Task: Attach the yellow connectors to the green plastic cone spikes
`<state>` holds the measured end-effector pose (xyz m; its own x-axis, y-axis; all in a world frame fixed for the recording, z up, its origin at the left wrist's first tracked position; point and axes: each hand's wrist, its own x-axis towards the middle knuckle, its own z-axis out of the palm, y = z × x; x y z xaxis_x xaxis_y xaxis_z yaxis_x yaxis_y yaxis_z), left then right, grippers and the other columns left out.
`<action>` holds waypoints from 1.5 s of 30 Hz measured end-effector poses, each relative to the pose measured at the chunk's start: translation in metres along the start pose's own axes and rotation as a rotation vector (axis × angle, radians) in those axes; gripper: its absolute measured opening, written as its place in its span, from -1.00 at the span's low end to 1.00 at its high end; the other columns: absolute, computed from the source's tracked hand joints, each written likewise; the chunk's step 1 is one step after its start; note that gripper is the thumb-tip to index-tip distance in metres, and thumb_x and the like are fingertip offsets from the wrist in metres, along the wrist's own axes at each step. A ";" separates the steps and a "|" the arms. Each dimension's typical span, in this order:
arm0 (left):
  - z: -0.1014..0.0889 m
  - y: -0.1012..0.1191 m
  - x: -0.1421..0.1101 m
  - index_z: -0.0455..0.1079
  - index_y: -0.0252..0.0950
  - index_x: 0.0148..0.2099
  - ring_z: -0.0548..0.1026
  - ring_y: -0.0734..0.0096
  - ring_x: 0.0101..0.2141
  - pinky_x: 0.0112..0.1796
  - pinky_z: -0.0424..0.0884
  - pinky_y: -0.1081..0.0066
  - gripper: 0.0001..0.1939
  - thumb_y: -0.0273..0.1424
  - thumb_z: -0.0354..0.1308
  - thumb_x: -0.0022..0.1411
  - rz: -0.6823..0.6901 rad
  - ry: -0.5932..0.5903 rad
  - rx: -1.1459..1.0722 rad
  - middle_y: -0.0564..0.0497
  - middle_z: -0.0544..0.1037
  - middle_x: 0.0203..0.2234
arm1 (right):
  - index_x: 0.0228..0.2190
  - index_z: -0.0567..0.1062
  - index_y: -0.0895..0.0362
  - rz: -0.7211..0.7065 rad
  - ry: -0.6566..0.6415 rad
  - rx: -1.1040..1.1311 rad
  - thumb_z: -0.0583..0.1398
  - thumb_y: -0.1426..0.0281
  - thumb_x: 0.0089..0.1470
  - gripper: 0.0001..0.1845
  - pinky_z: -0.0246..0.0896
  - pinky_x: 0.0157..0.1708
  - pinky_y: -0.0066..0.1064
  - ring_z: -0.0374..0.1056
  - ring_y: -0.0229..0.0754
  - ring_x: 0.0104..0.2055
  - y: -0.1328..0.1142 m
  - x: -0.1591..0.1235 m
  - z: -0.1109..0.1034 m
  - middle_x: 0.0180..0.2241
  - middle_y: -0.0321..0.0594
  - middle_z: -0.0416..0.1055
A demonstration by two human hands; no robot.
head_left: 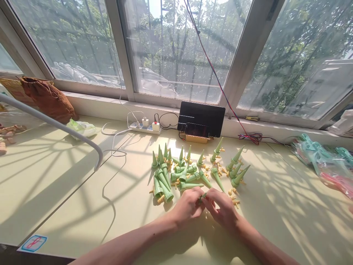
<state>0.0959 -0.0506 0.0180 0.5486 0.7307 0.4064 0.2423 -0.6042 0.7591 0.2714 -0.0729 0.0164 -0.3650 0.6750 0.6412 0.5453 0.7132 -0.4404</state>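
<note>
My left hand [190, 202] and my right hand [220, 206] meet low in the middle, both closed on a small green plastic part [202, 197] of a plant watering spike. My fingers cover most of it. Just beyond my hands lie several green cone-shaped watering spikes [164, 187], some on their sides with open ends showing. Others, such as one green spike [200, 158], stand upright on their caps. Small yellow valve pieces [235, 200] are scattered to the right of my right hand, and more stick out of the spikes.
A black tablet [201, 119] leans on a cardboard stand near the window. A white power strip [145, 127] with cables lies left of it. A grey curved tube [63, 127] crosses the left side. Bagged teal and pink items [328, 162] lie far right; a brown bag [49, 99] sits far left.
</note>
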 end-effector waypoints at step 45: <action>-0.004 0.002 0.003 0.36 -0.31 -0.06 0.29 0.63 -0.60 -0.50 0.30 0.51 -0.81 -0.50 0.08 0.27 0.157 0.125 0.095 -0.01 0.48 -0.26 | -0.37 0.35 0.10 -0.036 0.269 -0.099 0.17 0.53 0.22 -0.86 0.15 -0.58 -0.52 0.18 -0.36 -0.60 0.019 0.000 0.000 -0.57 -0.42 0.24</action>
<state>0.0949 -0.0483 0.0232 0.4831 0.6553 0.5807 0.2388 -0.7367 0.6327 0.2815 -0.0595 0.0085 -0.1792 0.5654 0.8051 0.6115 0.7051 -0.3590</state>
